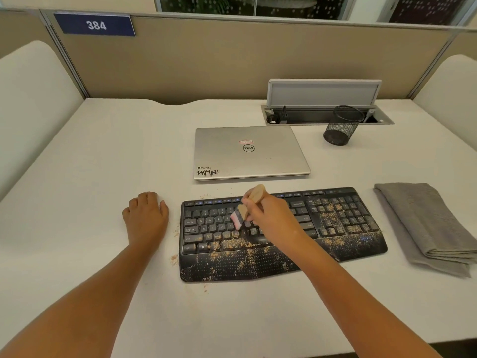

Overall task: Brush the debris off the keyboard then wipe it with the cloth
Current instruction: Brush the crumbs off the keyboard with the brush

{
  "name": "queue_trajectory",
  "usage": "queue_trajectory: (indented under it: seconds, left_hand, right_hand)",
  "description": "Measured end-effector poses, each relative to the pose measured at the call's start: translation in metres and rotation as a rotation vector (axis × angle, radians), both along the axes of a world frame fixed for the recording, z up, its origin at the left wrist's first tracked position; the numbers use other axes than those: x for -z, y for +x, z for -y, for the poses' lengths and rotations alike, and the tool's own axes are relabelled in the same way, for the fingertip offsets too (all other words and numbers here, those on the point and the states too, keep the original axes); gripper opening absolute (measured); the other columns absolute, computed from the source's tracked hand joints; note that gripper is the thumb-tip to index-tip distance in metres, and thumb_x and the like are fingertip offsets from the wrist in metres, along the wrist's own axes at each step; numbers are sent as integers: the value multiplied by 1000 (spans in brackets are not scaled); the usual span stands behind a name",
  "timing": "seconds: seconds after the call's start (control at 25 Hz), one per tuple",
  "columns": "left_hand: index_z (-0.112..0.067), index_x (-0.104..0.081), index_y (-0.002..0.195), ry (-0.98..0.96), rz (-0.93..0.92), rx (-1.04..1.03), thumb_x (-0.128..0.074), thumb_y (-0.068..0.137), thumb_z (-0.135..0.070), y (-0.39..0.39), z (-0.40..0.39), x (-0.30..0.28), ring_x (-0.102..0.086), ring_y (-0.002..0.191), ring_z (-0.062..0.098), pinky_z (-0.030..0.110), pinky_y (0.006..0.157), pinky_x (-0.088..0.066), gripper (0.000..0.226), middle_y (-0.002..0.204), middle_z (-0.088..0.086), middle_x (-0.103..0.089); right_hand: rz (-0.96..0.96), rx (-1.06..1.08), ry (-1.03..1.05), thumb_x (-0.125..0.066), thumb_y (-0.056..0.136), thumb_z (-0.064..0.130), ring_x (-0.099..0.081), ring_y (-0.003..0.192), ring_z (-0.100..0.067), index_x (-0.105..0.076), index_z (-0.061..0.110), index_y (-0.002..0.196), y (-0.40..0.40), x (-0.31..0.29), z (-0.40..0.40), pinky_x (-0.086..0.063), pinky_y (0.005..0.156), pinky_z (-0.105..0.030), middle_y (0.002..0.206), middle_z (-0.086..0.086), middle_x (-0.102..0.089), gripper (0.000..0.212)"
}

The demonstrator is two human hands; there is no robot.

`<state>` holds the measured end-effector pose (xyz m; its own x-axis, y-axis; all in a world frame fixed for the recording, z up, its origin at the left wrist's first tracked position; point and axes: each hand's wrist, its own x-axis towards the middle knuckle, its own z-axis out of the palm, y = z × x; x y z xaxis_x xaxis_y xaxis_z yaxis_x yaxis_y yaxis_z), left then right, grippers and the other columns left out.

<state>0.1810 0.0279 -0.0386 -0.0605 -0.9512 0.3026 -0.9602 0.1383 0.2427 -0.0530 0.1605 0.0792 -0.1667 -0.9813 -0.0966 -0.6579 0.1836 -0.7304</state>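
Note:
A black keyboard (pixel 343 228) with a wrist rest lies across the middle of the white desk (pixel 90 164). Tan crumbs (pixel 232 244) cover its lower key rows, its number pad and the wrist rest. My right hand (pixel 271 218) grips a small wooden-handled brush (pixel 254 196) whose pale bristles (pixel 237 218) touch the keys left of centre. My left hand (pixel 145 215) rests flat on the desk, just left of the keyboard, holding nothing. A folded grey cloth (pixel 423 226) lies to the right of the keyboard.
A closed silver laptop (pixel 249 152) sits just behind the keyboard. A black mesh pen cup (pixel 340 126) stands at the back right, in front of an open cable hatch (pixel 322 104). Loose crumbs (pixel 174 259) lie on the desk by the keyboard's left edge. Beige partitions enclose the desk.

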Motion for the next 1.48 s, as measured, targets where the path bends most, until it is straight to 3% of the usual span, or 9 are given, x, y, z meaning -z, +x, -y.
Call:
queue_trajectory:
  seconds: [0.2,0.32,0.52,0.68,0.8,1.0,1.2,1.36,1.48]
  left_hand:
    - [3,-59,103,7,7,-7,-40,87,-24,0,0,-1,-54,92,42,50,76,-40,37,99,23,-60]
    - [3,-58,105,12,-16,-20,-50,90,-17,-1,1,0,-52,95,42,50,79,-39,26,102,24,-59]
    - [3,-59,103,9,0,-9,-38,85,-26,-2,0,-1,-54,93,42,50,77,-40,40,100,23,-60]
    - [3,-58,103,5,-7,-14,-48,89,-18,0,1,-1,-53,94,42,50,78,-39,27,100,24,-59]
    - [2,-59,101,-7,6,-7,-41,86,-24,-1,0,-1,-54,91,42,50,76,-41,36,97,23,-60]
    - [3,-59,101,7,4,-3,-37,84,-27,-1,-1,-3,-54,92,42,50,76,-41,41,98,23,-60]
    - [3,-59,100,4,16,5,-36,84,-27,-1,-2,-3,-54,89,43,51,74,-41,42,95,23,-60]
    - [3,-59,102,5,3,2,-38,85,-26,-1,-2,-3,-54,91,43,51,75,-41,40,97,23,-60]
    - [3,-60,100,5,3,1,-38,84,-26,-1,-2,-3,-54,89,43,51,74,-41,39,96,23,-60]
  right_hand:
    - [-143,-58,84,-35,101,35,-66,79,-17,-55,12,105,3,1,-5,-53,80,-37,86,-5,-68,31]
    - [-101,-27,42,-36,101,34,-64,80,-16,-58,11,102,5,-5,1,-51,80,-32,86,-6,-68,33]
    - [-133,-67,89,-35,101,34,-65,80,-19,-56,10,103,12,-2,0,-52,79,-36,89,-7,-68,33]
    - [-211,-104,87,-33,102,33,-55,58,-10,-54,12,105,16,-9,-5,-44,56,-17,73,0,-64,30]
    - [-153,-79,21,-34,102,30,-43,49,-2,-52,10,99,21,-13,1,-37,50,-8,58,11,-48,27]
    - [-255,-161,73,-31,102,32,-45,50,-6,-50,13,104,27,-3,-3,-37,49,-19,61,8,-49,27]
    - [-111,-111,7,-35,102,28,-45,42,-1,-52,10,101,27,-12,0,-36,45,-11,57,11,-47,25]
    - [-121,-161,-19,-34,102,30,-41,52,-2,-51,14,102,33,-2,-2,-34,51,-19,63,13,-46,24]
    - [-122,-152,45,-33,102,32,-45,51,-2,-52,14,103,28,0,-8,-37,51,-18,69,7,-57,26]
